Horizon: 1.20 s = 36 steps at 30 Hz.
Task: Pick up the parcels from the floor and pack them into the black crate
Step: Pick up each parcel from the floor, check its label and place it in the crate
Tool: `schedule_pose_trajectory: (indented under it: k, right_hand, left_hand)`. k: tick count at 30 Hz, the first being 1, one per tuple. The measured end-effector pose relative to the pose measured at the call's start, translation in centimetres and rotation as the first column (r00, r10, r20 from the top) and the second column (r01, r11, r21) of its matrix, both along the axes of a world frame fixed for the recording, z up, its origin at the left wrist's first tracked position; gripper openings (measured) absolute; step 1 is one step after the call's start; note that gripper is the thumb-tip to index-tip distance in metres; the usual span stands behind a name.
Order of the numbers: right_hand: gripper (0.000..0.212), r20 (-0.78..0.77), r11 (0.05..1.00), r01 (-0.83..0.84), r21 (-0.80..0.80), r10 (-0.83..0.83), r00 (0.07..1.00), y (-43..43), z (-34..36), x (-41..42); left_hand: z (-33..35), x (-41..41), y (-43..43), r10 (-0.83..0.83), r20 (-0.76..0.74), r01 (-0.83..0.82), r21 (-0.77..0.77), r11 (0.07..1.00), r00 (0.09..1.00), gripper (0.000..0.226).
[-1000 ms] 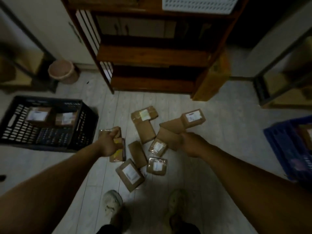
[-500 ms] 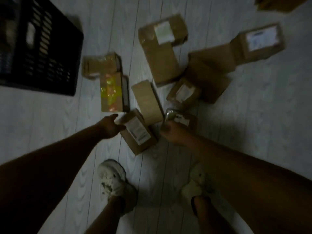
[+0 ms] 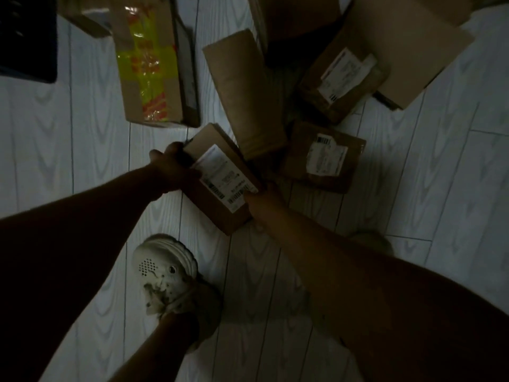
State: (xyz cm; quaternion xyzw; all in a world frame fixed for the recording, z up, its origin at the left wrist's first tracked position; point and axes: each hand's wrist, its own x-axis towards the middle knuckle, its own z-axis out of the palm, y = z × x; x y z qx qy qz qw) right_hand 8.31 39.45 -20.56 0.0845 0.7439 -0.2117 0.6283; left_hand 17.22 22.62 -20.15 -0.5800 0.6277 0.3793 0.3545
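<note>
A brown parcel with a white label (image 3: 220, 177) is tilted just above the floor, held between both hands. My left hand (image 3: 172, 168) grips its left end, fingers curled over the edge. At the parcel's right edge my right hand (image 3: 261, 193) holds on, its fingers mostly hidden behind the box. One corner of the black crate (image 3: 27, 37) shows at the top left. More parcels lie on the floor beyond: one with yellow tape (image 3: 148, 64), a plain one (image 3: 248, 92) and two labelled ones (image 3: 325, 158), (image 3: 341, 84).
The floor is pale planks. My left shoe (image 3: 165, 274) stands just below the held parcel, and my right shoe (image 3: 371, 241) is partly hidden by my right forearm. A large plain box (image 3: 413, 51) lies at the top right. The light is dim.
The view has dropped closer to the floor. My left hand has closed on the labelled parcel's end, and my right hand moved from the small parcel to this one's right edge.
</note>
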Motion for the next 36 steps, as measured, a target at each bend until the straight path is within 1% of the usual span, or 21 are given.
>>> schedule_pose_trajectory:
  k: [2,3,5,7,9,11,13,14,16,17,19,20,22,24,26,29,32,36]
  right_hand:
    - [0.069,-0.069,1.000,-0.024,0.017,0.025,0.997,0.4,2.6,-0.8]
    - [0.070,-0.084,0.999,-0.031,0.010,0.032,0.996,0.6,4.3,-1.2]
    - [0.068,-0.120,1.000,-0.027,-0.009,0.026,0.992,0.6,8.5,-2.2]
    - [0.067,-0.194,0.998,-0.047,-0.044,0.038,0.980,0.3,13.7,-2.9]
    - [0.069,-0.285,0.994,-0.084,-0.077,0.058,0.957,-0.5,19.7,-3.7]
    - [0.072,-0.356,0.992,-0.101,-0.079,0.067,0.932,-1.6,26.6,-4.9]
    - [0.080,-0.430,0.990,-0.109,-0.089,0.060,0.901,-2.8,33.9,-5.8]
    - [0.083,-0.471,0.989,-0.091,-0.120,0.023,0.882,-3.3,37.5,-6.1]
    - [0.079,-0.536,0.982,-0.038,-0.185,-0.068,0.842,-4.2,44.2,-6.2]
    - [0.070,-0.553,0.977,-0.008,-0.215,-0.115,0.825,-4.5,47.0,-6.1]
    - [0.051,-0.553,0.957,0.046,-0.286,-0.204,0.808,-4.7,52.4,-5.8]
    - [0.050,-0.543,0.941,0.064,-0.331,-0.246,0.803,-4.7,54.9,-5.7]
    - [0.059,-0.529,0.908,0.067,-0.413,-0.299,0.795,-4.4,59.6,-5.5]
    - [0.067,-0.531,0.878,0.013,-0.478,-0.300,0.792,-4.2,63.7,-5.3]
    - [0.070,-0.541,0.848,-0.050,-0.527,-0.290,0.790,-4.1,67.4,-5.2]
    - [0.072,-0.566,0.822,-0.119,-0.558,-0.271,0.779,-3.9,72.4,-5.0]
    - [0.074,-0.596,0.788,-0.197,-0.584,-0.250,0.763,-4.4,76.8,-4.2]
    - [0.077,-0.612,0.735,-0.261,-0.626,-0.255,0.749,-6.0,81.1,-1.7]
  left_hand:
    - [2.4,0.3,0.4,-0.046,0.029,0.046,0.004,0.999,0.999,0.075]
    - [4.0,0.5,0.5,-0.041,0.021,0.041,0.014,0.999,0.999,0.075]
    - [8.2,0.7,0.5,0.063,-0.030,-0.062,0.047,0.997,0.998,0.074]
    - [13.2,0.6,0.2,0.197,-0.145,-0.188,0.075,0.979,0.970,0.068]
    - [19.2,0.3,-0.3,0.259,-0.251,-0.248,0.076,0.966,0.933,0.062]
    - [25.7,-0.1,-1.3,0.280,-0.356,-0.256,0.113,0.960,0.892,0.066]
    - [32.8,-0.4,-2.5,0.269,-0.463,-0.205,0.183,0.961,0.845,0.073]
    - [36.3,-0.5,-3.2,0.258,-0.512,-0.174,0.208,0.963,0.819,0.073]
    - [43.1,-0.7,-4.2,0.259,-0.584,-0.145,0.234,0.961,0.769,0.067]
    - [46.3,-0.7,-4.5,0.265,-0.616,-0.148,0.236,0.960,0.742,0.063]
    - [52.2,-0.6,-4.9,0.267,-0.668,-0.168,0.210,0.963,0.694,0.059]
    - [54.9,-0.4,-5.0,0.263,-0.690,-0.172,0.200,0.965,0.675,0.060]
    - [59.6,-0.1,-4.7,0.244,-0.725,-0.169,0.177,0.970,0.644,0.062]
    - [63.6,0.3,-4.2,0.204,-0.758,-0.176,0.119,0.977,0.619,0.062]
    - [67.1,0.7,-3.6,0.169,-0.791,-0.203,0.058,0.977,0.588,0.063]
    - [71.9,2.0,-2.9,0.097,-0.817,-0.227,-0.042,0.973,0.568,0.064]
    - [76.0,4.1,-3.4,0.046,-0.847,-0.262,-0.112,0.958,0.530,0.067]
    - [80.2,7.8,-5.0,0.055,-0.881,-0.343,-0.125,0.931,0.470,0.068]
